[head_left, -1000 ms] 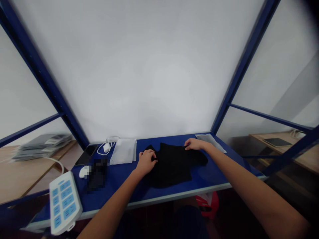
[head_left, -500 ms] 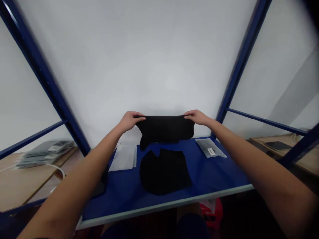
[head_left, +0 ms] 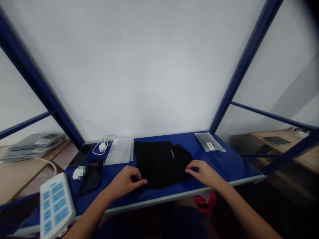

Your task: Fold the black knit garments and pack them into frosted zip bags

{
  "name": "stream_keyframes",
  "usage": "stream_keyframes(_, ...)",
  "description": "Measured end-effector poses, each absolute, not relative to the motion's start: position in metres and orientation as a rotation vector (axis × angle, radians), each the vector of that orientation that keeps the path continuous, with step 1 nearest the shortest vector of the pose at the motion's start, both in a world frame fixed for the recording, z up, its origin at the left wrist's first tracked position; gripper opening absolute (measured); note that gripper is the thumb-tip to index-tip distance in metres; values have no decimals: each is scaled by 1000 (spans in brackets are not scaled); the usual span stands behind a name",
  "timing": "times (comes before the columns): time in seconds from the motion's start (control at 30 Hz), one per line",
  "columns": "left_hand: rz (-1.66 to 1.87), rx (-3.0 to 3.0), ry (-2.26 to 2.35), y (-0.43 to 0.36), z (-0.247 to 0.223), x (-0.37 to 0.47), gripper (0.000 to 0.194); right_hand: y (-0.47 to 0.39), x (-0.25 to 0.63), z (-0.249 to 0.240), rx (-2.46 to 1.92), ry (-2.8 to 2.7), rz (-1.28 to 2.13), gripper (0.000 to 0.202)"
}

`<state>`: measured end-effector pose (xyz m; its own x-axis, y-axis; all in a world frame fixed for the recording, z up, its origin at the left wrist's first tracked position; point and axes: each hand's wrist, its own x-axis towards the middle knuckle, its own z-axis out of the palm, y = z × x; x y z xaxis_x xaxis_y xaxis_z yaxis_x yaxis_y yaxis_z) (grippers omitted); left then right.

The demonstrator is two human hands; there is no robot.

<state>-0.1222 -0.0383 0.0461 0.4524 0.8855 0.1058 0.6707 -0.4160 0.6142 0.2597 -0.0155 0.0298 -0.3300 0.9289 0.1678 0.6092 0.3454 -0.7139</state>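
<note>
Black fabric (head_left: 158,164) with a small line of white lettering lies flat on the blue tabletop (head_left: 147,196). Part of it may be a second black piece underneath; black on black hides the layers. At the fabric's near left corner is my left hand (head_left: 128,181), thumb and curled fingers closed on the edge. My right hand (head_left: 203,171) pinches the right edge between thumb and fingertips. Pale flat plastic bags (head_left: 120,151) lie left of the fabric. A grey plastic pouch with a white label (head_left: 209,142) rests at the back right.
On the left are a white power strip (head_left: 56,204) with blue socket panels, a white charger with cable (head_left: 102,146), a dark phone (head_left: 81,155) and a partly pixelated dark object (head_left: 92,176). Blue frame posts (head_left: 230,89) flank the table. Stacked grey bags (head_left: 35,146) sit beyond the left post.
Both hands have come down and nearer from in front of the wall. The black fabric they held up now lies on the table, apparently over the other black piece. White lettering now shows.
</note>
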Motion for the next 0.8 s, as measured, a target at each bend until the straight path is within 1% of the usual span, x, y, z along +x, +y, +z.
stream_keyframes(0.1,765,2240,1374,-4,43,-96,33,8,228,21,-1324,-2001,376,30)
stream_keyframes(0.13,794,2264,1414,9,40,-87,34,18,217,17,-1355,-2010,268,37)
stream_keyframes(0.17,785,2290,1483,21,34,-78,38,26,208,11,-1404,-2035,198,48)
stream_keyframes(0.23,683,2286,1670,39,15,-66,59,41,196,-6,-1535,-2097,178,67)
stream_keyframes(0.27,607,2256,1743,46,3,-63,67,46,194,-15,-1593,-2121,208,71)
stream_keyframes(0.33,518,2220,1809,52,-21,-61,77,52,197,-32,-1653,-2144,268,72)
stream_keyframes(0.43,521,2248,1798,54,-42,-64,79,55,208,-44,-1601,-2159,275,65)
stream_keyframes(0.5,533,2270,1791,54,-46,-67,79,60,222,-43,-1591,-2101,211,55)
stream_keyframes(0.57,510,2282,1792,55,-47,-68,80,69,244,-39,-1702,-1918,48,48)
stream_keyframes(0.6,495,2289,1794,56,-47,-68,81,75,259,-37,-1795,-1779,-55,48)
stream_keyframes(0.63,482,2296,1795,56,-46,-67,82,81,275,-36,-1902,-1635,-149,52)
stream_keyframes(0.67,474,2300,1798,57,-46,-65,82,87,293,-36,-2010,-1509,-207,62)
stream_keyframes(0.7,474,2302,1801,57,-46,-64,83,92,311,-36,-2108,-1410,-207,71)
stream_keyframes(0.73,477,2300,1803,57,-46,-61,83,96,328,-36,-2187,-1340,-152,76)
stream_keyframes(0.8,485,2283,1802,57,-46,-55,84,101,356,-35,-2207,-1305,-11,67)
